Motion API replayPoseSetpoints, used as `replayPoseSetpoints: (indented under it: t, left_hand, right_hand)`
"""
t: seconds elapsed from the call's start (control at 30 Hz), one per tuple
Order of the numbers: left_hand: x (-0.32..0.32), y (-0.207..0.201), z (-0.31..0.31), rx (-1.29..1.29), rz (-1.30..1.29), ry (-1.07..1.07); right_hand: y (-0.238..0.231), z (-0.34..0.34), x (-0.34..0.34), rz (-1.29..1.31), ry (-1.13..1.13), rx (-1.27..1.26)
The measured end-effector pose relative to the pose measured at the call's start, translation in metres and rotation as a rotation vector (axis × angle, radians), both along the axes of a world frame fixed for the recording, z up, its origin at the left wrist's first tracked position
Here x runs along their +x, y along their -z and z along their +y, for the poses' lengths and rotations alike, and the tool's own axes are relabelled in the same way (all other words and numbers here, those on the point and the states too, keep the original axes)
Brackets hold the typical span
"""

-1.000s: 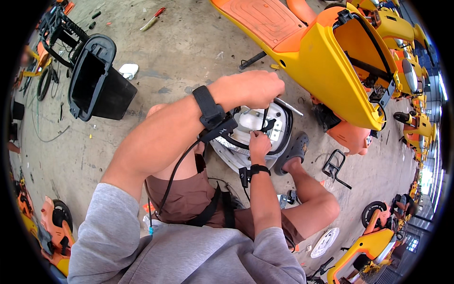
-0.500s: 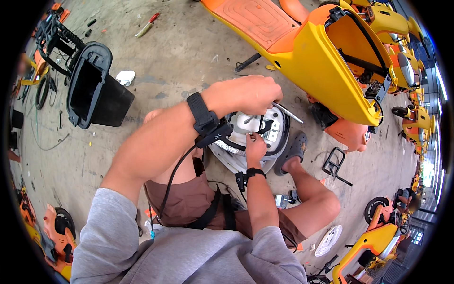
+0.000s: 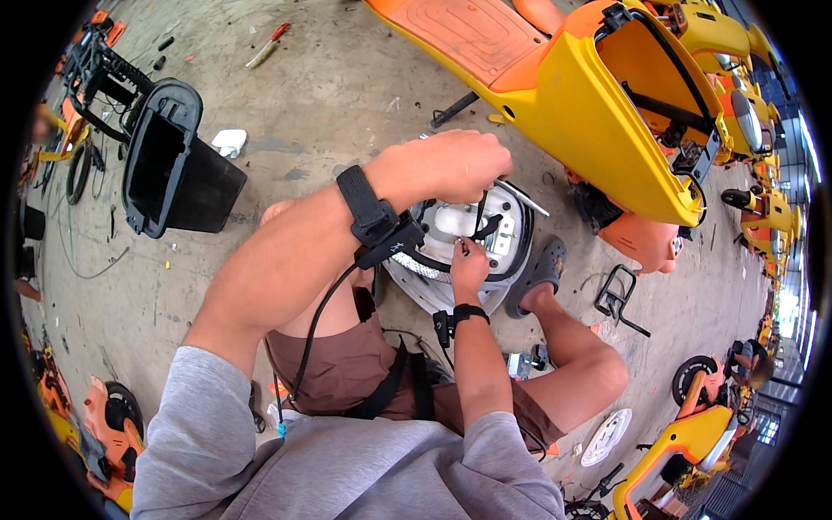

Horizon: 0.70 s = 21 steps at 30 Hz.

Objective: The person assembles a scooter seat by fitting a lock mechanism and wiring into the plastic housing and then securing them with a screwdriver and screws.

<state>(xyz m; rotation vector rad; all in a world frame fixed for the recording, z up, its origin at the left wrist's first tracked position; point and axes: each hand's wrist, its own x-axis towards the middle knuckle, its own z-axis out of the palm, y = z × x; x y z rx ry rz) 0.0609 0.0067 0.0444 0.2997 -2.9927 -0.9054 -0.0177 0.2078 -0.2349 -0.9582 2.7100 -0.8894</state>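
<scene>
My left hand [image 3: 464, 165] is closed in a fist above a pale part with a black rim [image 3: 525, 238], which rests on the floor between my legs. A silver bar [image 3: 525, 199] sticks out to the right from that fist, and a thin dark shaft [image 3: 481, 212] runs down from it; they look like one T-handle wrench. Low over the same part, my right hand [image 3: 469, 267] pinches with its fingertips near the shaft's lower end. What it pinches is too small to name. A black strap [image 3: 488, 229] lies across the pale inner face.
A yellow and orange scooter body [image 3: 563, 113] stands at the upper right. Left stands a black bin-like housing [image 3: 204, 186]. A black metal bracket [image 3: 617, 299] and a white perforated plate [image 3: 607, 437] lie to the right. A red-handled tool [image 3: 267, 47] lies farther off.
My left fist has shifted slightly up and left, and the silver bar has moved a little with it. My right hand stays almost in place, still pinching.
</scene>
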Motion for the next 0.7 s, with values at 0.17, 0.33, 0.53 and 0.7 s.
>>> replayPoseSetpoints:
  t: [0.17, 0.33, 0.53, 0.7]
  left_hand:
    - [0.0, -0.003, 0.001, -0.014, -0.033, 0.018]
    - [-0.001, -0.004, 0.002, -0.009, -0.043, 0.018]
    - [-0.001, 0.002, 0.001, -0.004, 0.01, 0.011]
    - [-0.002, 0.001, -0.001, -0.03, -0.014, 0.019]
  right_hand:
    - [-0.001, -0.001, -0.003, -0.035, 0.021, 0.087]
    - [-0.006, -0.006, -0.009, -0.026, 0.027, 0.172]
    - [-0.003, -0.01, 0.001, 0.04, 0.061, 0.191]
    - [0.003, -0.001, 0.006, 0.03, 0.023, 0.136]
